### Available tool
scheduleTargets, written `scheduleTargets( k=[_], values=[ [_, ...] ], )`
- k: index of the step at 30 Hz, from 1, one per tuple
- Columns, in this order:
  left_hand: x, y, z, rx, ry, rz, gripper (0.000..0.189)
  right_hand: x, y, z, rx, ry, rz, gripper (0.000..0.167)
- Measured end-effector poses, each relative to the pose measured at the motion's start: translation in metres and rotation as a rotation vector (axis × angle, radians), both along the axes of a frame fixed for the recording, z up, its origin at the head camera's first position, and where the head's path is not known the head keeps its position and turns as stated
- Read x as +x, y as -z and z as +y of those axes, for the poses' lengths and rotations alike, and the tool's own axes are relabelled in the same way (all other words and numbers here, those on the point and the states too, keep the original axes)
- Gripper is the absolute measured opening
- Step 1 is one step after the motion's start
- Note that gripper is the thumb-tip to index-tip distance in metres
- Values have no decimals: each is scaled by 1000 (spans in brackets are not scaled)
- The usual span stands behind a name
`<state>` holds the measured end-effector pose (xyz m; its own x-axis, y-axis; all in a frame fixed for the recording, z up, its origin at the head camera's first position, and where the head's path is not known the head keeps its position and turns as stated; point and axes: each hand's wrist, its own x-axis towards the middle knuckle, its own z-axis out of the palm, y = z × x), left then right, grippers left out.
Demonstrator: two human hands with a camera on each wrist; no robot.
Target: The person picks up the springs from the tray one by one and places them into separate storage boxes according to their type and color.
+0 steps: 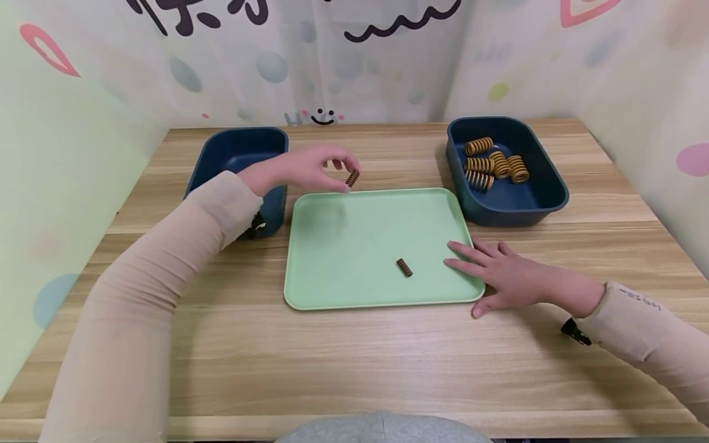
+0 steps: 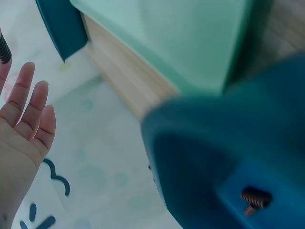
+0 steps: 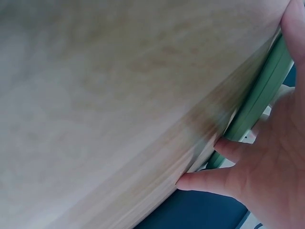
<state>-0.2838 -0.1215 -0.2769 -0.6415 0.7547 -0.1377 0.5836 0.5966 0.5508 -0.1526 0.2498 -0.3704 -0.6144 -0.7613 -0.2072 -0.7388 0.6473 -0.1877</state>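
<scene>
Between thumb and fingertip, my left hand (image 1: 310, 167) pinches a small dark copper-coloured coil spring (image 1: 352, 178) over the back edge of a light green tray (image 1: 343, 246). In the left wrist view that spring (image 2: 4, 49) shows at the left edge, and the other fingers are spread. A similar small spring (image 1: 404, 267) lies on the tray, right of its middle. My right hand (image 1: 517, 278) rests with spread fingers at the tray's right edge, some fingertips over the rim and the thumb by the front corner.
A blue bin (image 1: 271, 212) stands left of the tray, partly behind my left arm; small dark springs (image 2: 256, 197) lie inside. The blue bin (image 1: 512, 216) at the back right holds several larger golden springs (image 1: 479, 165). A patterned curtain (image 1: 376, 74) backs the wooden table (image 1: 354, 363).
</scene>
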Motion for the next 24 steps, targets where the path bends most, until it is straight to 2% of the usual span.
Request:
scheduleTargets(
  k=[6, 14, 24],
  values=[
    [-7, -7, -20, 12, -96, 32, 44, 0, 0, 0, 8, 8, -8, 87],
    [-19, -10, -53, 39, -197, 34, 44, 0, 0, 0, 12, 8, -1, 87],
    [-26, -12, -87, 93, -304, 32, 46, 0, 0, -1, -3, 6, -3, 87]
  ],
)
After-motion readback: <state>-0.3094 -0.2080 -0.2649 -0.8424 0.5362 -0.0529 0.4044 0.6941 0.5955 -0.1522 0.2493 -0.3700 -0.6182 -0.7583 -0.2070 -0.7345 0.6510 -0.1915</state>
